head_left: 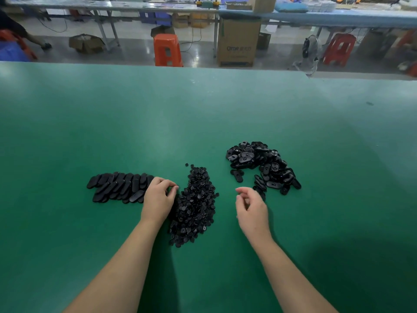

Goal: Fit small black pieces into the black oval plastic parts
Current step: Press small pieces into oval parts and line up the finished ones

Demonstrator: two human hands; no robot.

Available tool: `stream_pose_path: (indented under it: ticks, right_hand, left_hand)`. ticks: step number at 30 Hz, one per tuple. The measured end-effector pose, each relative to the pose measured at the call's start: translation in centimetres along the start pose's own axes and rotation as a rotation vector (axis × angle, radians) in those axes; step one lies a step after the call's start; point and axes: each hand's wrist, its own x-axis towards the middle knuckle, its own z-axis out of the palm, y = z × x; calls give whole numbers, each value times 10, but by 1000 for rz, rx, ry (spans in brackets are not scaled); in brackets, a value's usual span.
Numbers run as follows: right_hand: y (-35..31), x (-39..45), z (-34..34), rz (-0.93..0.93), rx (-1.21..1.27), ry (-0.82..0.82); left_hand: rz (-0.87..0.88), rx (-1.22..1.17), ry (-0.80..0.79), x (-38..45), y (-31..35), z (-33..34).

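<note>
A long heap of small black pieces (pixel 195 204) lies on the green table in front of me. To its left, black oval parts (pixel 119 186) lie in overlapping rows. A loose pile of more black oval parts (pixel 261 166) is at the right. My left hand (pixel 158 199) rests between the rows and the heap, its fingertips bunched at the heap's upper left edge. I cannot see whether a piece is between them. My right hand (pixel 251 208) hovers just below the right pile with fingers loosely curled and nothing in them.
The green table (pixel 203 114) stretches far ahead and to both sides. Beyond its far edge are an orange stool (pixel 167 50), a cardboard box (pixel 238 44), a red stool (pixel 338 49) and other benches.
</note>
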Motion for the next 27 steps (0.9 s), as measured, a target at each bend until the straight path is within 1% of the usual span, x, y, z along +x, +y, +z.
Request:
stream_pose_path:
  ticks: [2,3,6,10,15,19,24,27]
  right_hand:
    - [4,9,-16,-9,-151,101]
    - [7,15,-24,-5,-234,100]
    - [18,27,-43,59,-421,-22]
    - [21,36,-48,44,-558,-180]
    - [18,38,-50,17,-647,-256]
    - [15,39,-56,3,-486,-275]
    - [3,29,-50,48,-4,-224]
    - [-6,19,-32,47,123,-207]
  left_hand:
    - [-5,0,-3,0,0,-1]
    - [-6,2,-7,1,0,-1]
    - [-8,0,-12,1,0,0]
    - [-9,4,-14,1,-1,0]
    - [-13,9,-16,2,0,0]
    - [-4,9,-6,2,1,0]
    - [23,8,37,0,2,-1]
    - [29,-5,45,-2,4,-3]
